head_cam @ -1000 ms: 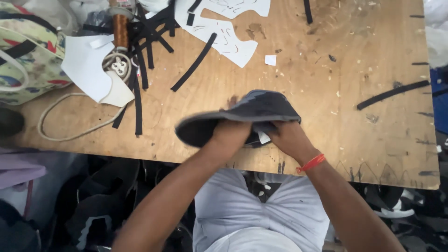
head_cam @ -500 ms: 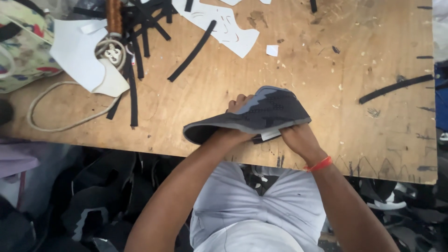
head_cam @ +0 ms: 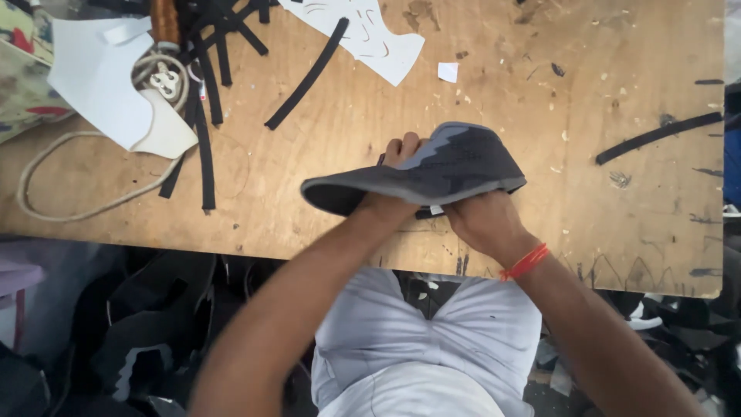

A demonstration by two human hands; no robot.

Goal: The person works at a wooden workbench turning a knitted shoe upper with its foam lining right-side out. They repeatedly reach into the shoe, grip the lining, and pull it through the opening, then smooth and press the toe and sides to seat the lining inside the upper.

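1. Shoe upper (head_cam: 432, 166), dark grey with a paler grey zigzag panel, is held just above the near edge of the desk (head_cam: 540, 100); a second ago it sat lower and flatter, so it has been lifted and turned.
2. Left hand (head_cam: 397, 154) is tucked under it, fingers poking out behind; right hand (head_cam: 482, 220) pinches its near edge.
3. White paper pattern (head_cam: 363, 35) and black strips (head_cam: 305, 73) lie beyond.
4. A coiled cord (head_cam: 85, 205) and floral bag (head_cam: 23, 85) sit far left.

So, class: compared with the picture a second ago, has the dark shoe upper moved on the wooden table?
Yes. The dark shoe upper has shifted right, away from the white paper sheet and nearer the lone black strip.
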